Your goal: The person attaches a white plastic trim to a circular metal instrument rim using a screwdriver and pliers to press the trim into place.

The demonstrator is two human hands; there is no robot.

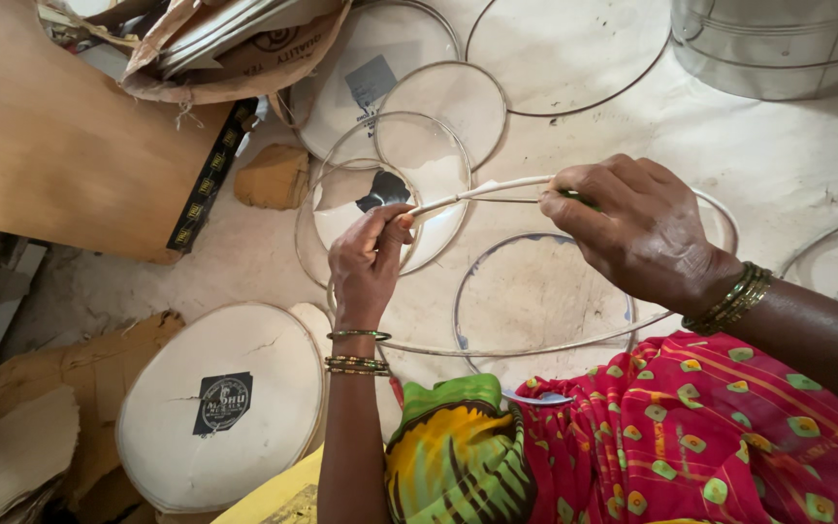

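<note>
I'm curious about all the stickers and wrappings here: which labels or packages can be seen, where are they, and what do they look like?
Dark square label: on the white round disc at lower left.
Grey square label: on a clear disc, top centre.
Torn dark label: on the disc just above the left hand.
Torn brown paper wrapping: top left, printed in black.
Black strip with yellow marks: along the board's edge.

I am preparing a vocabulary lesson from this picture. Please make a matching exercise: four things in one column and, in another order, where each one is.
Things:
1. white strip
2. wooden board
3. round white disc with a dark label
4. metal drum

Places:
A. top right corner
B. held between the left hand and the right hand
C. top left, lying on the floor
D. bottom left, beside the left forearm

Pairs: 1-B, 2-C, 3-D, 4-A
</note>
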